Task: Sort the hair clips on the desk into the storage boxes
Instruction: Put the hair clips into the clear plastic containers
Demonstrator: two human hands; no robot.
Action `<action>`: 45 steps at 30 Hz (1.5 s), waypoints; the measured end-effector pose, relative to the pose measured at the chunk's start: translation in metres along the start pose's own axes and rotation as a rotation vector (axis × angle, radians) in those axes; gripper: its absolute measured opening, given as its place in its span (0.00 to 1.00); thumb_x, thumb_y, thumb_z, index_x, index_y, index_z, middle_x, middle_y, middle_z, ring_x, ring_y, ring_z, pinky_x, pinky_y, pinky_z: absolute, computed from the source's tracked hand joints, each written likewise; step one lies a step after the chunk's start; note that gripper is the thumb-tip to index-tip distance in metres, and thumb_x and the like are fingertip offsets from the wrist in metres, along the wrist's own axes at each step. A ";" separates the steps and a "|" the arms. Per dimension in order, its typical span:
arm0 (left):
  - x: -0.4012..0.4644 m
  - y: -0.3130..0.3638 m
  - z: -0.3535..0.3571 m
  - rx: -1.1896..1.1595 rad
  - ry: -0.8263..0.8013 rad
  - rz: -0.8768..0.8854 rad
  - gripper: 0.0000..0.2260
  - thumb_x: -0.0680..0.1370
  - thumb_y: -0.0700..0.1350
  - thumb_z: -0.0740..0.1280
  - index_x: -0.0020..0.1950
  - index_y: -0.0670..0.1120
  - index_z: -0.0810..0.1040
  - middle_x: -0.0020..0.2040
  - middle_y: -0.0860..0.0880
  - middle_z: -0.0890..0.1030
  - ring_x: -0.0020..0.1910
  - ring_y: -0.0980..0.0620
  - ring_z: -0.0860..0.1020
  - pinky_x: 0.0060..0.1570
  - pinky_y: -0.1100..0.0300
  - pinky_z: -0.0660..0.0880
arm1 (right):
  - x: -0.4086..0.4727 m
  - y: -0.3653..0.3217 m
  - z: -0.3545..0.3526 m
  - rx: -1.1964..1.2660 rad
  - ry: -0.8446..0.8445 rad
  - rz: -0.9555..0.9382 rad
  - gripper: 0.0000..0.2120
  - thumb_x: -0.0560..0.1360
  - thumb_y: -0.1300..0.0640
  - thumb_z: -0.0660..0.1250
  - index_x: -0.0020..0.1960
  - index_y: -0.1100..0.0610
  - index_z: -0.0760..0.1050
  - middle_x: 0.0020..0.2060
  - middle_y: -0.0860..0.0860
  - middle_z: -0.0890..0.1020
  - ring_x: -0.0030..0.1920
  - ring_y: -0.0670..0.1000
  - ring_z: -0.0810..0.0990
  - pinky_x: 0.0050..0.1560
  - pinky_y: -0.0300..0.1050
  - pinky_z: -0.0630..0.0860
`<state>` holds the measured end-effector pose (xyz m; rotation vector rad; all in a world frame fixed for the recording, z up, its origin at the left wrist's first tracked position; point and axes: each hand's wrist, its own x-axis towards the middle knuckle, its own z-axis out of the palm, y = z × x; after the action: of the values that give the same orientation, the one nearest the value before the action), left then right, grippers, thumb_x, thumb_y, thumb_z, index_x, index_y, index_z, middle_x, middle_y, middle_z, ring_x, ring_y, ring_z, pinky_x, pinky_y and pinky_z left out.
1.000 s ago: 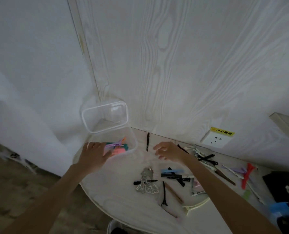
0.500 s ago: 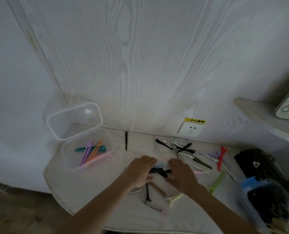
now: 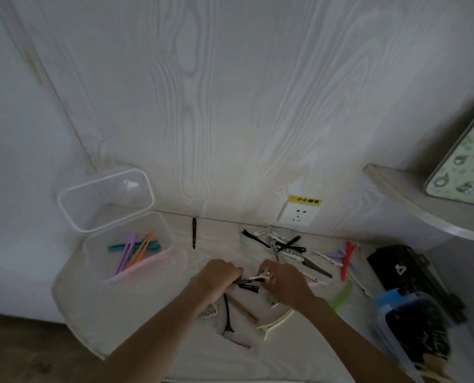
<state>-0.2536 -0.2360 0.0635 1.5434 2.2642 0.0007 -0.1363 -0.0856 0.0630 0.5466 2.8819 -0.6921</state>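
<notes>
Risk, nearest zone first. Several clips lie under and just beside the forearms: a black claw clip [image 3: 227, 313], a brown slide [image 3: 242, 308] and a cream curved clip [image 3: 277, 322]. A forearm sweep during withdrawal can drag these toward the near edge of the surface [image 3: 136, 313]; a pale pink clip [image 3: 240, 341] lies closest to that edge and is the likeliest to fall.

Mid zone. Both hands meet over a small cluster of black clips [image 3: 248, 284]. The left hand [image 3: 219, 276] is knuckles-up with fingers curled down onto the dark clips; it appears to pinch them, but the fingertips are hidden. The right hand [image 3: 281, 283] is likewise curled, with a white clip [image 3: 262, 276] protruding at its fingertips, apparently held. Because several thin clips overlap here, a lift can bring up an extra clip that is hooked on, and it can drop in transit. Taking black and white clips together can also produce a mis-sort.

Far zone. The clear storage box [image 3: 128, 252] stands at the left, well apart from the hands, and holds coloured clips [image 3: 136, 248]; its lid [image 3: 105, 200] leans behind it. A careless reach can knock the lid onto the box opening. Unsorted clips remain: a mixed pile [image 3: 282, 243] below the wall socket [image 3: 296, 214], a red clip [image 3: 346, 259], a green clip [image 3: 340, 298] and a lone black clip [image 3: 194, 233] by the wall.
</notes>
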 end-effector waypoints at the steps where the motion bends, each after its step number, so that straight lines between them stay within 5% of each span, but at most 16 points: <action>1: -0.003 -0.003 -0.002 -0.015 0.016 0.002 0.10 0.78 0.47 0.61 0.56 0.43 0.73 0.52 0.42 0.80 0.52 0.42 0.77 0.50 0.53 0.69 | 0.003 -0.001 -0.003 0.082 -0.037 0.012 0.07 0.69 0.56 0.69 0.46 0.48 0.76 0.42 0.50 0.82 0.42 0.50 0.78 0.44 0.42 0.72; 5: -0.011 -0.016 -0.018 -0.140 0.184 -0.041 0.08 0.78 0.49 0.62 0.54 0.47 0.75 0.49 0.46 0.81 0.50 0.46 0.78 0.48 0.55 0.70 | 0.017 -0.022 -0.028 0.361 -0.062 0.088 0.12 0.70 0.59 0.72 0.41 0.42 0.74 0.43 0.50 0.82 0.43 0.50 0.82 0.47 0.45 0.77; 11: -0.068 -0.063 -0.066 -0.261 0.485 -0.298 0.08 0.73 0.52 0.68 0.51 0.54 0.81 0.45 0.53 0.84 0.46 0.53 0.81 0.43 0.61 0.72 | 0.058 -0.100 -0.041 0.722 -0.049 0.003 0.04 0.77 0.60 0.62 0.49 0.54 0.75 0.39 0.51 0.79 0.27 0.35 0.76 0.29 0.30 0.69; 14: -0.104 -0.093 -0.069 -0.288 0.563 -0.444 0.06 0.70 0.52 0.72 0.45 0.54 0.82 0.40 0.53 0.84 0.41 0.53 0.81 0.33 0.70 0.64 | 0.077 -0.144 -0.024 0.800 -0.110 -0.049 0.08 0.77 0.59 0.62 0.55 0.52 0.74 0.44 0.51 0.79 0.35 0.42 0.78 0.35 0.36 0.71; 16: -0.123 -0.112 -0.063 -0.244 0.559 -0.571 0.07 0.69 0.54 0.72 0.44 0.54 0.82 0.41 0.52 0.84 0.44 0.51 0.81 0.35 0.63 0.68 | 0.084 -0.167 -0.009 0.879 -0.174 -0.011 0.16 0.76 0.58 0.64 0.63 0.53 0.69 0.51 0.52 0.78 0.42 0.48 0.78 0.40 0.39 0.73; 19: -0.136 -0.132 -0.044 -0.210 0.470 -0.662 0.10 0.70 0.57 0.69 0.45 0.52 0.81 0.43 0.50 0.84 0.48 0.46 0.81 0.40 0.60 0.69 | 0.078 -0.169 0.006 0.684 -0.264 -0.013 0.21 0.76 0.55 0.64 0.68 0.52 0.64 0.60 0.51 0.74 0.52 0.51 0.77 0.48 0.42 0.74; 23: -0.126 -0.137 -0.027 -0.252 0.399 -0.707 0.16 0.74 0.60 0.64 0.48 0.49 0.80 0.44 0.49 0.83 0.45 0.48 0.81 0.41 0.59 0.72 | 0.073 -0.125 0.006 0.360 -0.232 -0.033 0.16 0.77 0.55 0.62 0.64 0.52 0.69 0.60 0.50 0.76 0.50 0.47 0.77 0.51 0.39 0.72; 25: -0.111 -0.129 -0.032 -0.224 0.488 -0.692 0.15 0.78 0.57 0.60 0.51 0.50 0.80 0.46 0.49 0.84 0.47 0.49 0.80 0.43 0.58 0.73 | 0.076 -0.092 0.001 0.240 -0.141 0.010 0.15 0.77 0.57 0.61 0.63 0.53 0.70 0.60 0.52 0.76 0.50 0.47 0.75 0.56 0.41 0.72; 29: -0.069 -0.096 -0.048 -0.277 0.511 -0.552 0.12 0.80 0.46 0.58 0.58 0.48 0.78 0.53 0.50 0.82 0.53 0.50 0.79 0.52 0.57 0.73 | 0.082 -0.030 0.000 -0.132 -0.054 0.092 0.23 0.78 0.59 0.55 0.72 0.58 0.59 0.70 0.55 0.67 0.69 0.55 0.66 0.69 0.48 0.63; 34: -0.007 -0.062 -0.037 -0.207 0.102 -0.488 0.17 0.80 0.41 0.56 0.69 0.40 0.65 0.61 0.41 0.76 0.59 0.43 0.76 0.54 0.52 0.73 | 0.083 -0.018 0.021 -0.329 -0.028 0.197 0.30 0.80 0.47 0.51 0.75 0.61 0.47 0.75 0.58 0.53 0.75 0.57 0.52 0.73 0.52 0.53; 36: 0.009 -0.056 -0.028 -0.175 0.025 -0.545 0.23 0.80 0.43 0.57 0.72 0.37 0.57 0.66 0.41 0.70 0.63 0.44 0.72 0.56 0.52 0.73 | 0.082 -0.024 0.032 -0.346 0.028 0.207 0.31 0.78 0.48 0.56 0.75 0.61 0.50 0.74 0.60 0.57 0.74 0.58 0.57 0.72 0.55 0.55; 38: 0.018 -0.056 -0.023 -0.145 0.054 -0.581 0.25 0.80 0.46 0.58 0.73 0.38 0.55 0.67 0.42 0.67 0.63 0.45 0.70 0.57 0.52 0.73 | 0.078 -0.030 0.040 -0.359 0.094 0.104 0.33 0.66 0.56 0.68 0.69 0.60 0.65 0.63 0.59 0.76 0.63 0.58 0.75 0.66 0.56 0.65; 41: 0.026 -0.065 -0.017 -0.179 0.163 -0.576 0.21 0.80 0.46 0.57 0.71 0.42 0.59 0.64 0.44 0.68 0.61 0.46 0.70 0.54 0.53 0.74 | 0.072 -0.029 0.046 -0.312 0.105 -0.076 0.34 0.49 0.62 0.75 0.56 0.54 0.78 0.49 0.50 0.84 0.48 0.52 0.83 0.52 0.44 0.76; 43: 0.029 -0.070 -0.013 -0.218 0.203 -0.552 0.19 0.80 0.44 0.58 0.70 0.43 0.61 0.64 0.45 0.69 0.62 0.46 0.69 0.55 0.54 0.73 | 0.066 -0.026 0.041 -0.170 0.109 -0.198 0.29 0.55 0.66 0.72 0.56 0.54 0.79 0.50 0.51 0.83 0.48 0.52 0.82 0.43 0.39 0.80; 45: 0.032 -0.072 -0.007 -0.314 0.243 -0.525 0.19 0.79 0.42 0.58 0.70 0.46 0.62 0.66 0.47 0.68 0.63 0.47 0.68 0.57 0.55 0.72 | 0.066 -0.020 0.032 -0.080 0.103 -0.258 0.24 0.67 0.67 0.61 0.63 0.56 0.74 0.57 0.53 0.79 0.55 0.53 0.78 0.48 0.42 0.80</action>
<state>-0.3299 -0.2343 0.0436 0.8009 2.6381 0.3944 -0.2032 -0.0962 0.0290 0.2077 3.0948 -0.5925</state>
